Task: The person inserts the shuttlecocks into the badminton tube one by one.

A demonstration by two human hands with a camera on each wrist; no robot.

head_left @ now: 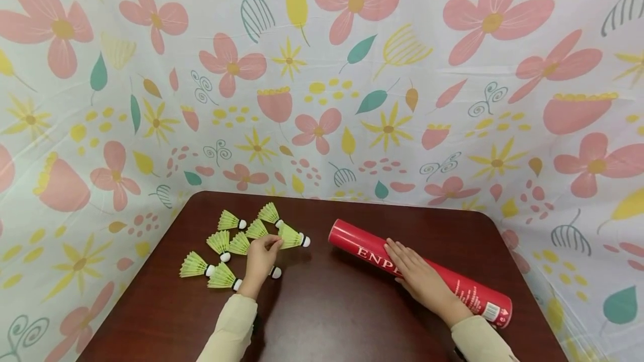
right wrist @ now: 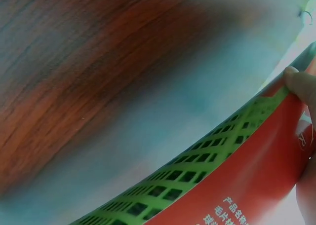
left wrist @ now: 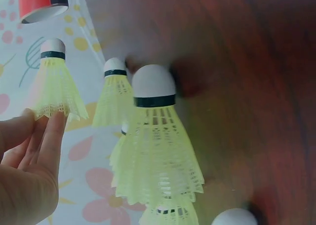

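Nearest the camera are my pale left sleeve (head_left: 231, 323) and right sleeve (head_left: 480, 339), both reaching over the dark brown table (head_left: 327, 317). At the left, eight loose yellow-green shuttlecocks (head_left: 195, 265) lie close together, their white corks turned various ways; my wrist partly hides one of them. My left hand (head_left: 261, 261) comes in beside them, thumb and fingers pinching the skirt rim of another shuttlecock (head_left: 292, 237), whose cork points right, towards the tube; I cannot tell whether it touches the table. Further right, the red tube (head_left: 352, 238) lies slanted across the table, its far end on the left and its barcode end nearer me on the right. My right hand (head_left: 420, 278) rests across its middle, fingers extended, partly covering the white lettering
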